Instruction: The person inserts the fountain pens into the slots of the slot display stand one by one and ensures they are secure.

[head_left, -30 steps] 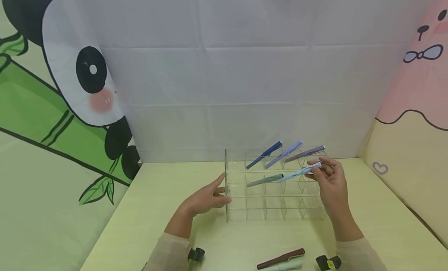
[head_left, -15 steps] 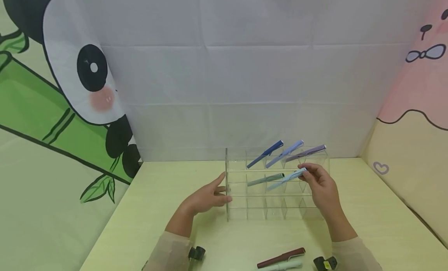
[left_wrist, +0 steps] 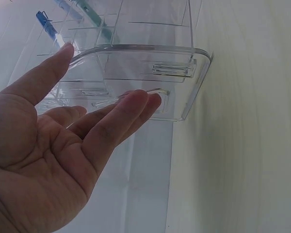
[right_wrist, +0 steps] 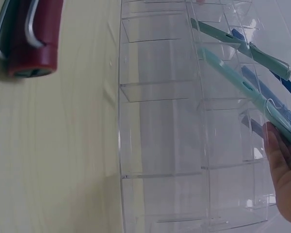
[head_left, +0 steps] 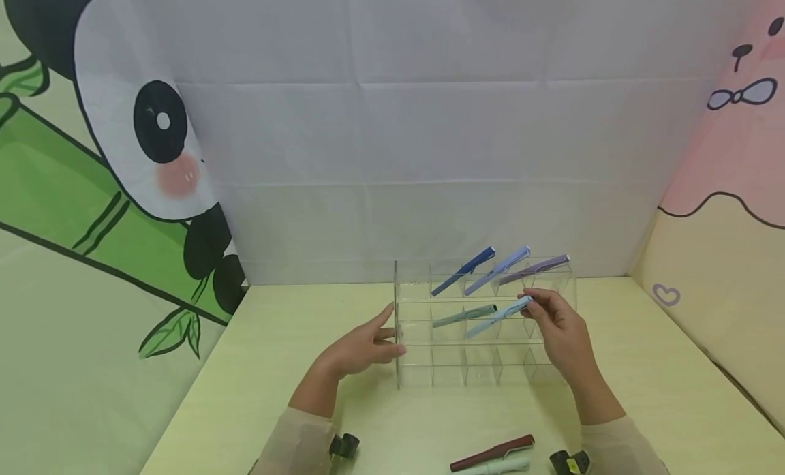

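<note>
A clear acrylic tiered pen rack (head_left: 466,344) stands on the table. My right hand (head_left: 561,328) pinches the cap end of a light blue pen (head_left: 499,316), whose lower end slants into a middle-tier compartment. Just left of it a green pen (head_left: 464,315) leans in the same tier. In the back tier rest a dark blue pen (head_left: 463,272), a periwinkle pen (head_left: 498,270) and a purple pen (head_left: 535,268). My left hand (head_left: 356,351) touches the rack's left side panel with fingers extended, as the left wrist view also shows at the panel (left_wrist: 140,47).
Near the table's front edge lie a maroon pen (head_left: 493,453) and a pale green pen (head_left: 495,466), side by side. Behind the rack rises a white cloth backdrop (head_left: 368,134). Printed panels with a panda (head_left: 122,120) and a pink figure (head_left: 730,155) flank the table.
My right hand has moved left and slightly down, bringing the light blue pen from over the middle tier's right part into the compartment beside the green pen. The left hand has stayed in place.
</note>
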`<state>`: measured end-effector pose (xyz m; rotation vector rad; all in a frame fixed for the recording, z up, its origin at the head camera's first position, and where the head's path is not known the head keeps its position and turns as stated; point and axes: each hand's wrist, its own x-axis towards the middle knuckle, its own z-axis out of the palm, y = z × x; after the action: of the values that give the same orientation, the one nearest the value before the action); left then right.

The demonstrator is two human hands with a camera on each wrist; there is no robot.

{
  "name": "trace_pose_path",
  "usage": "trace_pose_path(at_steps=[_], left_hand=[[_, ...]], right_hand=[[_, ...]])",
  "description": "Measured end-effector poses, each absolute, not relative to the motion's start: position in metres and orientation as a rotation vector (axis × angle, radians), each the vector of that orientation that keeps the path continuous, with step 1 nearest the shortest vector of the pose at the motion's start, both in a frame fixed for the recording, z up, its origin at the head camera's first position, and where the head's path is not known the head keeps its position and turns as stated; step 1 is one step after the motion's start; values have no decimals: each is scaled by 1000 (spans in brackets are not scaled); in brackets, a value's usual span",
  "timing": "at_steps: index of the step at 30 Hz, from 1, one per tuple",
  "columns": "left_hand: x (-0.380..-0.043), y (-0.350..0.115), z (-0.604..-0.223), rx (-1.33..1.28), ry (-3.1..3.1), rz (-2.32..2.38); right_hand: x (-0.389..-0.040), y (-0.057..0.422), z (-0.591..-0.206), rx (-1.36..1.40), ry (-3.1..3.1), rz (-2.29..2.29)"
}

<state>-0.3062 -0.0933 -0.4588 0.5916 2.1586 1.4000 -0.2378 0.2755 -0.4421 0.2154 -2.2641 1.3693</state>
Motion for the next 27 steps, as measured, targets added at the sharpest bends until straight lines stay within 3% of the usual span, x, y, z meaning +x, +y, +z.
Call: trace_pose_path(at_steps=[27], left_hand=[[-306,-94,-458,578,2152,1395]], right_hand=[[-229,278,-427,245,-2164,1265]])
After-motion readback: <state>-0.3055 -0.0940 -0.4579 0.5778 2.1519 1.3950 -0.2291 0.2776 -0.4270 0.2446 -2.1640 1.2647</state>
